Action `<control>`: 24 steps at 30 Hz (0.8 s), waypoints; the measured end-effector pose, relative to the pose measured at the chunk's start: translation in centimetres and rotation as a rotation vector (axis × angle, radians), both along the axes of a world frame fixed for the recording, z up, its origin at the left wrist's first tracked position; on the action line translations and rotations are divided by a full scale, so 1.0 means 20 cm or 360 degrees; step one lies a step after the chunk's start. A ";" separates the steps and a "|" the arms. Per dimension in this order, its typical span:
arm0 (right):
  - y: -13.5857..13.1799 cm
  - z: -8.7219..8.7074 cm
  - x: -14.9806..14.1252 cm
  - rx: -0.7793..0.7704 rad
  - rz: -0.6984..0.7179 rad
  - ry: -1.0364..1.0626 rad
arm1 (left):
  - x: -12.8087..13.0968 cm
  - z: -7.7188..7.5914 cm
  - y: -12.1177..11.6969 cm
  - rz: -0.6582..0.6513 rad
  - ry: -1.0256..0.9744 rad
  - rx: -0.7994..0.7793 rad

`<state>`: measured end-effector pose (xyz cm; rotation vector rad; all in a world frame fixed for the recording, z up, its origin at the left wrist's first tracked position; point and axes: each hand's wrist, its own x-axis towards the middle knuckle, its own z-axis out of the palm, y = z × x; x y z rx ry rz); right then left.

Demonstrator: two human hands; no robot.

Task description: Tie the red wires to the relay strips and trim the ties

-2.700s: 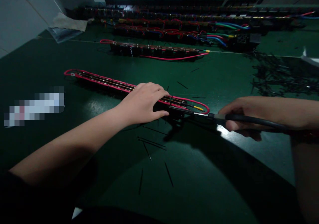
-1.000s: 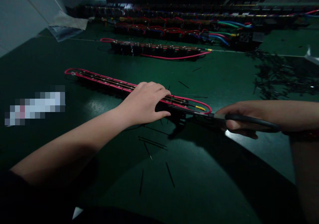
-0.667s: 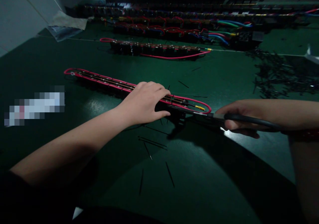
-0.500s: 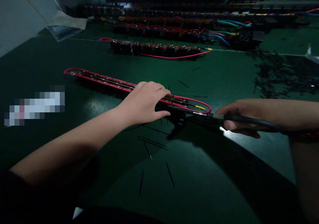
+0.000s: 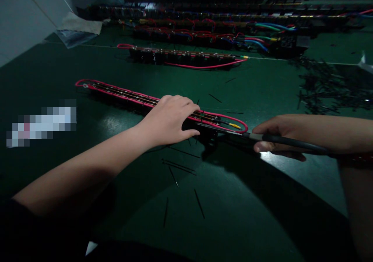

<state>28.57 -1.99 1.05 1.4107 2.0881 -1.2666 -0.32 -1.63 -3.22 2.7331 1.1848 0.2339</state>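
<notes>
A long black strip assembly with metal rails lies slanted on the green tabletop. A red cable runs along it and loops past both ends, and a yellow-sleeved wire tip shows inside the right loop. My left hand is wrapped over the middle of the strip, thumb on the near side. In my right hand are black-handled scissors, partly hidden by the fingers. Their thin blades lie along the strip's near side, close under the red cable.
Cut black tie ends are scattered in front of the strip, and a heap of black clippings lies at right. Behind stand another strip with red cable and several wired assemblies. A blurred packet lies left.
The scissor blades now show farther left along the strip's near edge, and my right thumb has shifted slightly left. My left hand keeps its place on the strip.
</notes>
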 end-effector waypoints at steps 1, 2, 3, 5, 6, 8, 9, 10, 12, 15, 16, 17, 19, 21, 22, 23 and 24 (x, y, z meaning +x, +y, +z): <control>0.00 0.01 0.00 -0.0051 -0.0018 -0.0018 | 0.00 0.00 0.00 0.0002 0.0000 0.0000; 0.00 0.01 -0.01 -0.0114 -0.0043 -0.0037 | 0.00 0.00 0.00 0.0004 0.0001 0.0001; -0.01 0.02 -0.02 -0.0173 -0.0071 -0.0057 | 0.00 0.00 0.00 0.0004 -0.0001 0.0004; -0.02 0.04 -0.03 -0.0196 -0.0113 -0.0057 | 0.00 0.00 0.00 0.0004 -0.0008 0.0008; -0.02 0.04 -0.04 -0.0203 -0.0121 -0.0056 | 0.00 0.00 0.00 0.0004 -0.0009 0.0008; -0.02 0.05 -0.05 -0.0207 -0.0129 -0.0059 | 0.00 -0.01 0.00 0.0005 -0.0008 0.0007; -0.02 0.04 -0.05 -0.0209 -0.0130 -0.0063 | 0.00 -0.01 0.00 0.0005 -0.0006 0.0008; -0.02 0.04 -0.05 -0.0211 -0.0136 -0.0073 | 0.00 -0.01 0.00 0.0003 -0.0003 0.0011; -0.01 0.03 -0.04 -0.0215 -0.0163 -0.0096 | 0.00 -0.01 0.00 0.0005 0.0005 0.0027; -0.01 0.03 -0.04 -0.0222 -0.0182 -0.0116 | 0.00 -0.01 0.00 0.0012 0.0019 0.0053; -0.01 0.03 -0.05 -0.0215 -0.0178 -0.0118 | 0.00 -0.01 0.00 0.0016 0.0021 0.0057; -0.01 0.03 -0.05 -0.0203 -0.0172 -0.0122 | 0.00 -0.01 0.00 0.0017 0.0020 0.0058; -0.02 0.03 -0.05 -0.0172 -0.0169 -0.0132 | 0.00 -0.02 0.00 0.0018 0.0015 0.0058; -0.02 0.04 -0.06 -0.0148 -0.0184 -0.0142 | 0.00 -0.02 0.00 0.0016 0.0012 0.0059; -0.02 0.04 -0.06 -0.0140 -0.0193 -0.0143 | 0.00 -0.02 0.00 0.0016 0.0013 0.0061; -0.02 0.04 -0.06 -0.0137 -0.0200 -0.0136 | 0.00 -0.02 0.00 0.0015 0.0014 0.0062; -0.02 0.04 -0.06 -0.0146 -0.0200 -0.0121 | 0.00 -0.02 0.00 0.0013 0.0015 0.0061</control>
